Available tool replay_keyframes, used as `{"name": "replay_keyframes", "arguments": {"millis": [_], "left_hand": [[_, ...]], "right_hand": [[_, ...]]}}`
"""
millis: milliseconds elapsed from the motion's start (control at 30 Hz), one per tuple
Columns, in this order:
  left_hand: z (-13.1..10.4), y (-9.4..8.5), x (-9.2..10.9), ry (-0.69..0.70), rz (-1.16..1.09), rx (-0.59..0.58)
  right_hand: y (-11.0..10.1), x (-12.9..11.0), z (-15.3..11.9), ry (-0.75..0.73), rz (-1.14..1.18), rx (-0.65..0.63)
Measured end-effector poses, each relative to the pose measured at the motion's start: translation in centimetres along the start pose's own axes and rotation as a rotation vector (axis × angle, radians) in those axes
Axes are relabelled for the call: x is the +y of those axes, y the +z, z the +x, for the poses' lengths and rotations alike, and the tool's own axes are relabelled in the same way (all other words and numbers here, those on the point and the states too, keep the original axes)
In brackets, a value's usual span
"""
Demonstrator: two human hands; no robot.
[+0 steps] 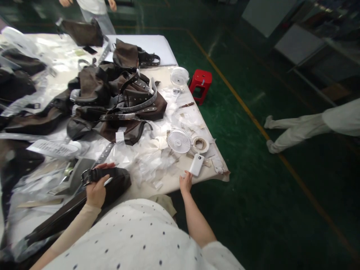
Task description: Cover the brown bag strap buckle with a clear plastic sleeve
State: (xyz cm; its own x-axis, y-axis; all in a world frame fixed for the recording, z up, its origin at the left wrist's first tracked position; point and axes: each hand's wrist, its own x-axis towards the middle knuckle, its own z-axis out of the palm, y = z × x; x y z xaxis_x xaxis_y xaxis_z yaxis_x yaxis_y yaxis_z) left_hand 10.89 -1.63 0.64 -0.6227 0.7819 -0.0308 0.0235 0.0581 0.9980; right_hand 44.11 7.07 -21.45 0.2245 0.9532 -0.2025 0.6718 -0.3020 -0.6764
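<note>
On the table [171, 182], a dark leather bag [112, 183] is clamped under the left hand [97, 189], its length running leftward. The white power bank [196, 164] is touched by the right hand [186, 182], fingers loosely open.

My worktable [197, 180] stands on a dark green glossy floor [253, 210], crossed by a yellow painted line [244, 108]. A red plastic stool [200, 85] sits just beside the table's far edge. Pale grey panels [267, 15] lean at the upper right. Overhead light glares off the floor and tabletop.
</note>
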Motion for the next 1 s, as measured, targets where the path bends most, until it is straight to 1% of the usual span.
{"name": "replay_keyframes", "arguments": {"millis": [100, 167, 233, 300, 367, 433, 500, 600, 667, 733, 800, 900, 1000], "left_hand": [[0.3, 0.3, 0.0, 0.024, 0.003, -0.033], [0.5, 0.4, -0.1, 0.023, -0.01, -0.051], [0.7, 0.4, -0.2, 0.027, -0.037, -0.056], [0.7, 0.2, -0.3, 0.036, -0.066, -0.056], [0.8, 0.0, -0.3, 0.037, -0.07, -0.068], [1.0, -0.2, -0.3, 0.037, -0.039, -0.078], [1.3, -0.6, -0.2, 0.038, -0.008, -0.083], [1.9, -1.5, -0.3, 0.028, -0.018, -0.086], [2.3, -2.2, -0.6, 0.015, -0.048, -0.081], [2.5, -2.8, -0.9, -0.013, -0.078, -0.068], [2.5, -3.3, -1.0, -0.047, -0.103, -0.055], [2.1, -3.6, -1.0, -0.089, -0.138, -0.052], [1.7, -3.7, -0.8, -0.124, -0.149, -0.055]], "right_hand": [[-1.1, 0.0, 1.6, -0.017, -0.033, -0.052], [-0.8, -0.7, 1.9, -0.052, -0.032, -0.113], [0.3, -1.8, 1.1, -0.099, -0.017, -0.208], [2.2, -3.0, -0.5, -0.137, -0.002, -0.309], [4.2, -4.1, -2.5, -0.159, 0.01, -0.362], [5.9, -5.0, -4.0, -0.157, 0.014, -0.367], [6.9, -5.5, -4.7, -0.134, 0.01, -0.365], [6.9, -6.2, -4.3, -0.113, -0.001, -0.346], [6.5, -7.1, -3.6, -0.147, 0.006, -0.309], [6.3, -8.8, -2.8, -0.227, 0.021, -0.273], [6.7, -11.5, -1.9, -0.336, 0.035, -0.26], [8.5, -16.2, -0.4, -0.469, 0.02, -0.267], [10.6, -20.1, 1.0, -0.523, -0.042, -0.287]]}}
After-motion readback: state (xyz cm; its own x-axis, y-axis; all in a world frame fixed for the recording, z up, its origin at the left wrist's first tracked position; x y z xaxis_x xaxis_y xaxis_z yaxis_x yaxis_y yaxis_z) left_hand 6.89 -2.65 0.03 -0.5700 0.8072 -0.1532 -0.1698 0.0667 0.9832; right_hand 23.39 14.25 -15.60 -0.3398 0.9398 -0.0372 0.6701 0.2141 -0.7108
